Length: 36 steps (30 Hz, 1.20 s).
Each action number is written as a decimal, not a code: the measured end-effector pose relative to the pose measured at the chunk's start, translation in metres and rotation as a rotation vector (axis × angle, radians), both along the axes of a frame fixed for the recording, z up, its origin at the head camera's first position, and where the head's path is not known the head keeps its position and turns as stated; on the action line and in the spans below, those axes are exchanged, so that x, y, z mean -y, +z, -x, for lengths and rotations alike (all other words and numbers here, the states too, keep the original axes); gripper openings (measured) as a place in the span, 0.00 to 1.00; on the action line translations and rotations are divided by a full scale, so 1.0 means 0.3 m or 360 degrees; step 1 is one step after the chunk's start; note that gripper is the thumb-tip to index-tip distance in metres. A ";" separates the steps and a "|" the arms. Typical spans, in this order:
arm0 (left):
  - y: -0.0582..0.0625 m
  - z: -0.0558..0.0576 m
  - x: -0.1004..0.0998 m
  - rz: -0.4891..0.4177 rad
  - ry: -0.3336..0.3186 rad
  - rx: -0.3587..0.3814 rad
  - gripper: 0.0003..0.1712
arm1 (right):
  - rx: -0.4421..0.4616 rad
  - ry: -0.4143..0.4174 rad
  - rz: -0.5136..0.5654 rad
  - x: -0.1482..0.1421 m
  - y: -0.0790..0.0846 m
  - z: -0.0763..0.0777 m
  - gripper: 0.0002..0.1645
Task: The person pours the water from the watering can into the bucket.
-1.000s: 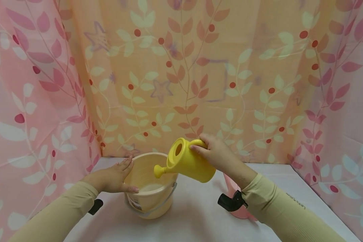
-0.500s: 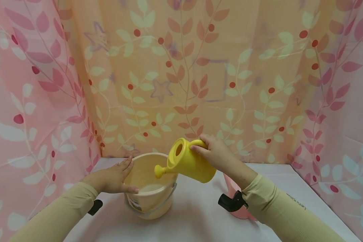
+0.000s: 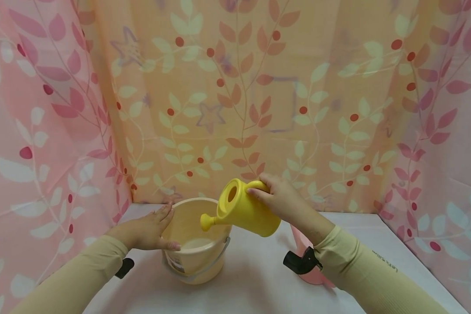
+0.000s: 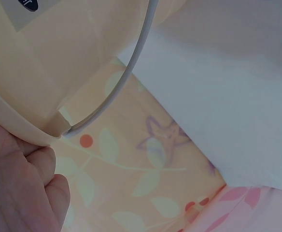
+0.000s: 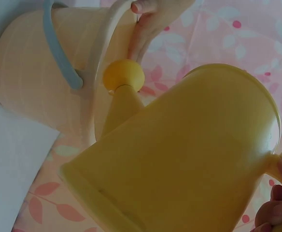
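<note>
A yellow watering can (image 3: 249, 209) is held tilted by my right hand (image 3: 278, 196), which grips its handle at the top. Its sprinkler head (image 3: 206, 222) points left over the mouth of a cream bucket (image 3: 202, 261). No water shows at the spout. My left hand (image 3: 151, 229) holds the bucket's left rim, thumb on the near side and fingers toward the back. In the left wrist view, bent fingers (image 4: 47, 164) lie against the rim. The right wrist view shows the can's underside and spout close before the bucket, with fingers (image 5: 276, 212) round the handle.
The bucket stands upright on a white table (image 3: 251, 283), its grey handle (image 3: 204, 270) hanging down in front. A pink object (image 3: 312, 274) stands at the right, partly hidden by my right forearm and black wrist mount (image 3: 300, 261). Leaf-patterned curtains (image 3: 239, 109) surround the table.
</note>
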<state>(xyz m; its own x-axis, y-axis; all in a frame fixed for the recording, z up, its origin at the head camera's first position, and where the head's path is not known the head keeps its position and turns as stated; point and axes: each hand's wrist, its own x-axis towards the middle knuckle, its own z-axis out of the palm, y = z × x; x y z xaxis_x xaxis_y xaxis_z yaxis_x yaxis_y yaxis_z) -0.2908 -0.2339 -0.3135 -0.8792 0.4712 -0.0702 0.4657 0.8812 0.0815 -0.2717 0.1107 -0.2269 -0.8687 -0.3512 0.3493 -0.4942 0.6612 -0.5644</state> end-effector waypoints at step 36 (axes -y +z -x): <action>0.003 -0.005 -0.005 0.0005 0.0013 0.0020 0.66 | -0.0021 0.0033 0.0007 0.004 -0.008 0.013 0.17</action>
